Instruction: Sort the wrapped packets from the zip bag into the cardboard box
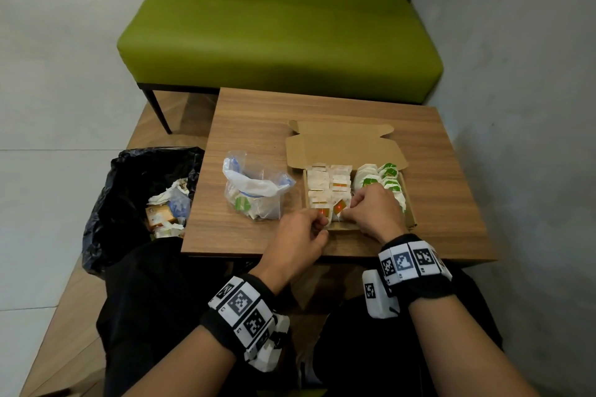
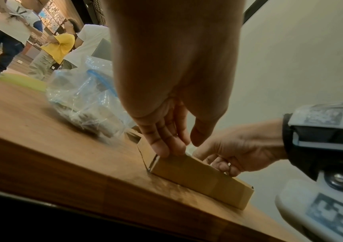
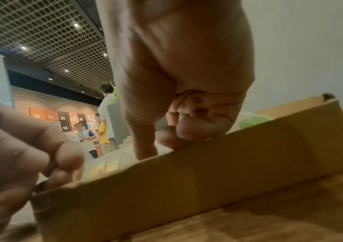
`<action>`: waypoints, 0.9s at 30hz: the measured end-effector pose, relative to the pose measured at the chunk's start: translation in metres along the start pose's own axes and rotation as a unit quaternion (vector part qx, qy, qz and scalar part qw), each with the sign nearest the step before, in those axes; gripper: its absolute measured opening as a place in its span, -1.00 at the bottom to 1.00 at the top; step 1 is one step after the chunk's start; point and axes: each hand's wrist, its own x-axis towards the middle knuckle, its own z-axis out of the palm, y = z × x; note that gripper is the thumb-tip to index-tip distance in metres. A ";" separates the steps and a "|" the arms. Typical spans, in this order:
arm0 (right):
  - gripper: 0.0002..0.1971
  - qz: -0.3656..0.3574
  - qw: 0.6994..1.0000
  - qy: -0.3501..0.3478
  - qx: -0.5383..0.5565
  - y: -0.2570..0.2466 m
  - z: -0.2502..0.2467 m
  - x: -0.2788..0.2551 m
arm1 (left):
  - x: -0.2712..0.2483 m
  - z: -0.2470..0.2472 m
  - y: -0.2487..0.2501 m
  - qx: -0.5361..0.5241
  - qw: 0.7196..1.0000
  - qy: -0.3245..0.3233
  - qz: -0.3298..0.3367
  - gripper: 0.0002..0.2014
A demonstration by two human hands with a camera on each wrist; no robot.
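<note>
Fingertips of both hands hidden behind cardboard box (image 1: 343, 151) near wall, left hand (image 1: 298, 237) and right hand (image 1: 375, 211) curled onto orange packets (image 1: 332, 209), exact pinch unclear, box right of tabletop (image 1: 258, 119) centre, zip bag (image 1: 254, 190) beside it, far tabletop edge bare.

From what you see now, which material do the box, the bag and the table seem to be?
Box: plain brown cardboard, matte, with folded flaps. Zip bag: thin clear plastic, glossy and crinkled, with a blue zip strip. Table: wood-grain top, smooth; solid wood or laminate, I cannot tell.
</note>
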 end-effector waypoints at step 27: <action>-0.85 -0.270 0.955 0.069 0.103 -0.077 -0.008 -0.036 | 0.003 -0.097 -0.050 0.277 0.958 0.056 0.041 -0.90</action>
